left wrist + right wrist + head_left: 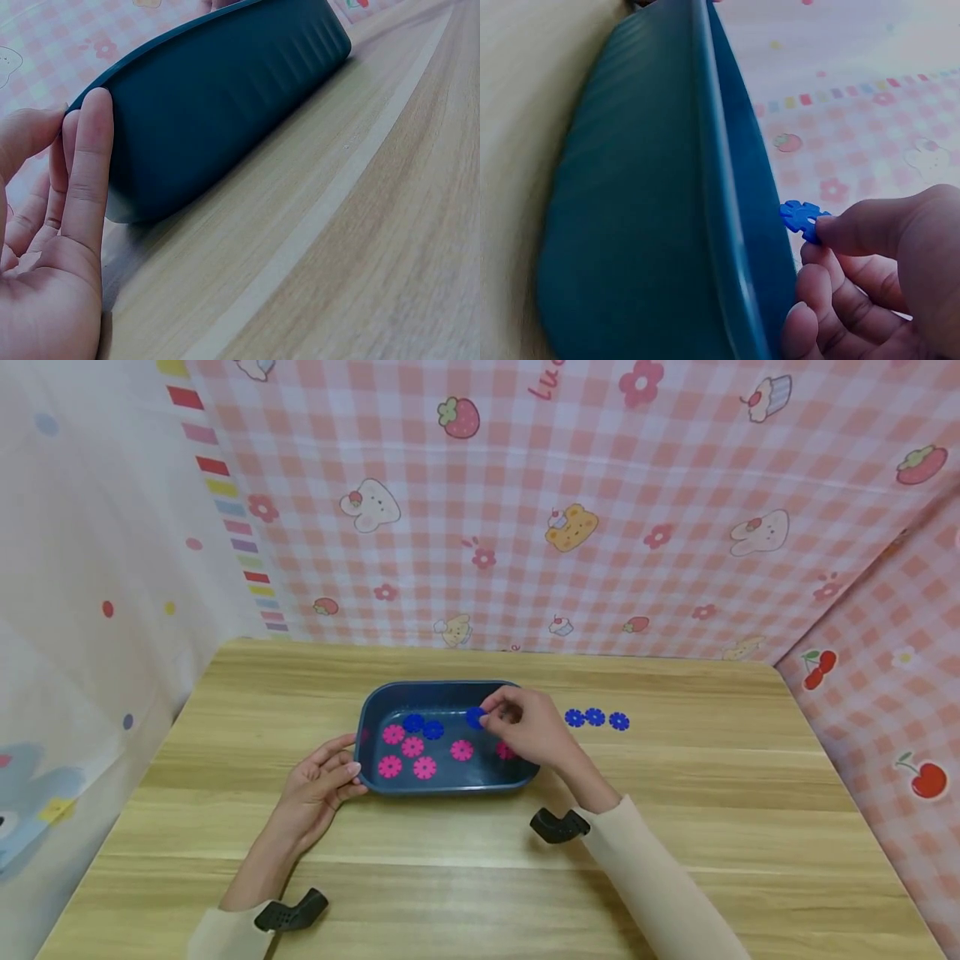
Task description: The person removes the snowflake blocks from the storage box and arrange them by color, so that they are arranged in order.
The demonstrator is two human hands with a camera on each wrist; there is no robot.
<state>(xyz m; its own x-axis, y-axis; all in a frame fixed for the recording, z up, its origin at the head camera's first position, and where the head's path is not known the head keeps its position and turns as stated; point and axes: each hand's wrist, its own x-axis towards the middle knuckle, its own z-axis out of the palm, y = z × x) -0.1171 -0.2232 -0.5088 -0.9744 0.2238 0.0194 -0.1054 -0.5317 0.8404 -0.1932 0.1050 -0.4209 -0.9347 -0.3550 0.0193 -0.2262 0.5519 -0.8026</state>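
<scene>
on a wood table (465, 877) before a checked cloth (487, 477), the tray (480, 774) lies long from nine to three o'clock, the left hand (318, 785) gripping its nine o'clock end. the right hand (534, 727) pinches a blue disc (474, 718) over the tray, toward one o'clock from its centre, with three loose discs (595, 717) beyond the three o'clock rim, nearer that hand. inside, pink discs (424, 767) and two blue ones (433, 730) lie mostly toward nine o'clock, and the right hand hides part of the three o'clock end.
</scene>
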